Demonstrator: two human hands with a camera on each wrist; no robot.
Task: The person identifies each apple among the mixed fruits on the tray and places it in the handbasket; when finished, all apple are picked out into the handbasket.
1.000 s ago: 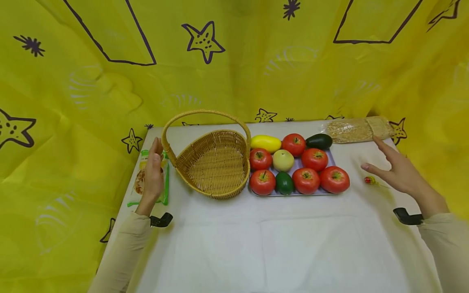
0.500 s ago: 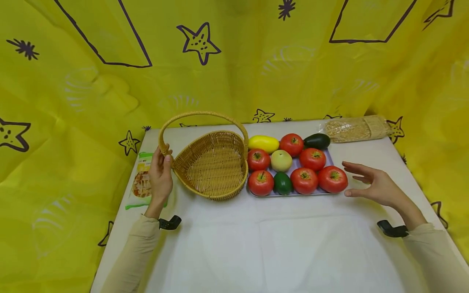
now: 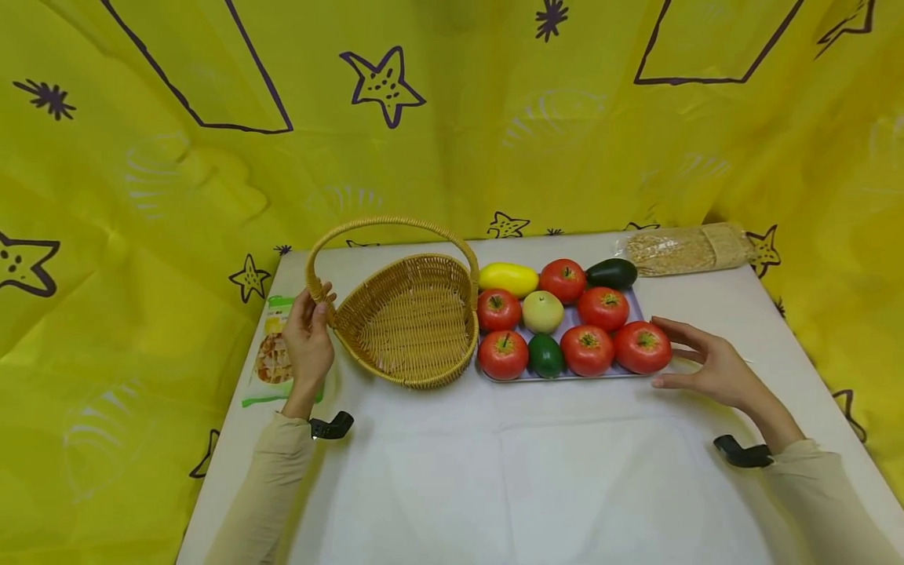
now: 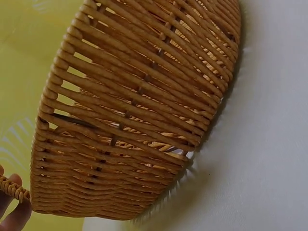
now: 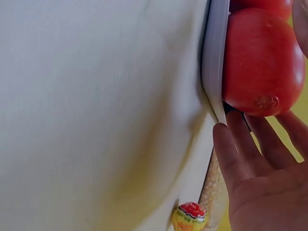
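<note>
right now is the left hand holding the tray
No, the head view shows the left hand gripping the handle of the wicker basket, which stands between that hand and the tray.

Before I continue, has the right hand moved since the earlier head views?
Yes. Judged against the tray in the head view, the right hand has moved left, from well apart to close beside the near-right tomato.

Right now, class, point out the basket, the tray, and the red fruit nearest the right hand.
Basket [image 3: 415,326], head view: woven floor.
Tray [image 5: 213,60], right wrist view: outer wall.
Red fruit [image 5: 262,60], right wrist view: smooth side.
</note>
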